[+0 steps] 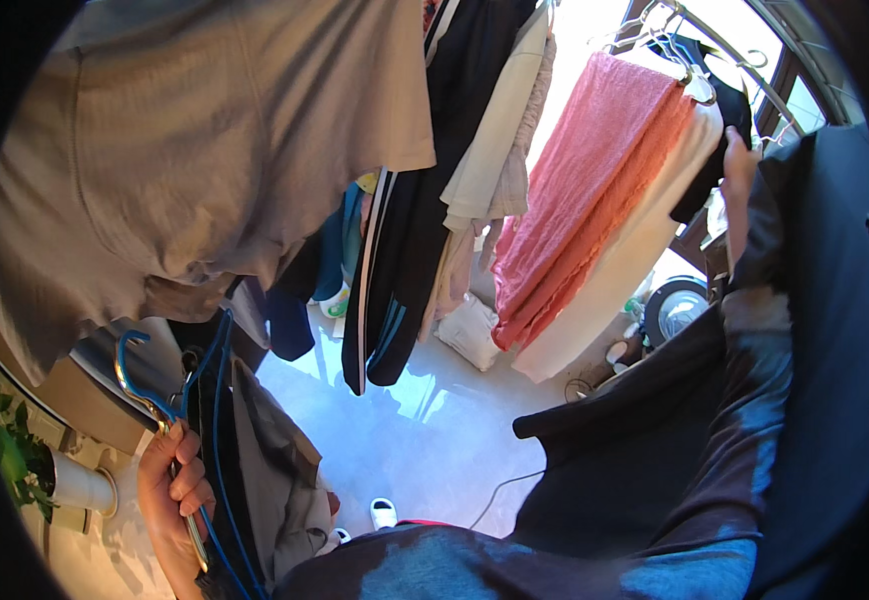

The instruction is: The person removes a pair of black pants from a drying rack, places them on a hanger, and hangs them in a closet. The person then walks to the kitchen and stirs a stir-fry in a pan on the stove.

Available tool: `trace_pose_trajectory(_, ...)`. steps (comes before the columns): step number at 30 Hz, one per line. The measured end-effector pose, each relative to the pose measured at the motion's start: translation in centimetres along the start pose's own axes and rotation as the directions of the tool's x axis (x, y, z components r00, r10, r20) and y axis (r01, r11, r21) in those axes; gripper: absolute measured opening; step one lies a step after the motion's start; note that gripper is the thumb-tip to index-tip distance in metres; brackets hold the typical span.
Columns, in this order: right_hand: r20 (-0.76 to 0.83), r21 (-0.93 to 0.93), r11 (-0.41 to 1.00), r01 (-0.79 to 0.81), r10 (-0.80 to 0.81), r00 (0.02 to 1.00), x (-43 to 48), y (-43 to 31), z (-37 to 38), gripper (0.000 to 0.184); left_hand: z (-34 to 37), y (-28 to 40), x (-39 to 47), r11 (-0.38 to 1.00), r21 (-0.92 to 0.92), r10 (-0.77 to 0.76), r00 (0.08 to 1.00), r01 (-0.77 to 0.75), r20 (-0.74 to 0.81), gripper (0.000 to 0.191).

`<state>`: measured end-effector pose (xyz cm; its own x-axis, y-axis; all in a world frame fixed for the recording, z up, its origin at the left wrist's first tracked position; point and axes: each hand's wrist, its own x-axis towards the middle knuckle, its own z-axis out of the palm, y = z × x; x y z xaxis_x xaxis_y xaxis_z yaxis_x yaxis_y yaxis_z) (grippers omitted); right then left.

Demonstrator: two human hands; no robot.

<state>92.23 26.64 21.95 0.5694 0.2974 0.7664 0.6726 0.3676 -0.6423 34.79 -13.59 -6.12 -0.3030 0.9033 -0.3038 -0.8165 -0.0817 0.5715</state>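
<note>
My left hand point(176, 480) is closed around a bunch of clothes hangers at the lower left. Among them are a blue hanger point(226, 352) and a gold-coloured metal hanger point(131, 386). Grey and black garments point(277, 450) hang beside that hand. At the upper right, my right hand point(738, 169) is raised next to a black garment point(716, 82) on the rail; its fingers are partly hidden, so I cannot tell whether they grip it. A large dark garment point(817, 300) hangs close beside my right arm, and more dark cloth point(622, 435) spreads below the arm.
A taupe garment point(179, 150) hangs large at the upper left. Beside it are black striped trousers point(397, 300) and a cream garment point(498, 127). Pink towels point(584, 187) hang from the metal rail point(742, 60). A potted plant point(78, 480) stands left; a cable point(506, 487) crosses the floor.
</note>
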Motion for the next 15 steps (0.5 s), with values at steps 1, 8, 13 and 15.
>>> trace_pose_trajectory(1, 0.138, 0.287, 0.956, -0.057, 0.017, 0.99, -3.6, -0.1, -1.5, 0.044, -0.1, 0.0, 0.3, 0.999, -0.053, -0.01, 0.999, 0.012, 0.035, 0.008)
trace_pose_trajectory(8, 0.373, 0.109, 0.993, 0.048, -0.086, 0.924, -30.6, -4.5, -10.9, 0.061, 0.9, 1.1, 4.7, 0.944, -0.108, -0.272, 0.922, 0.311, 0.277, 0.009)
trace_pose_trajectory(13, 0.596, 0.194, 0.974, -0.113, -0.025, 0.802, -46.2, -11.4, -17.4, 0.07, 3.6, 1.3, 5.1, 0.947, -0.064, -0.292, 0.927, 0.315, 0.234, 0.011)
trace_pose_trajectory(15, 0.677, 0.29, 0.932, -0.217, -0.039, 0.735, -50.6, -14.5, -19.2, 0.053, 5.4, 0.9, 5.3, 0.943, 0.017, -0.313, 0.873, 0.331, 0.375, 0.005)
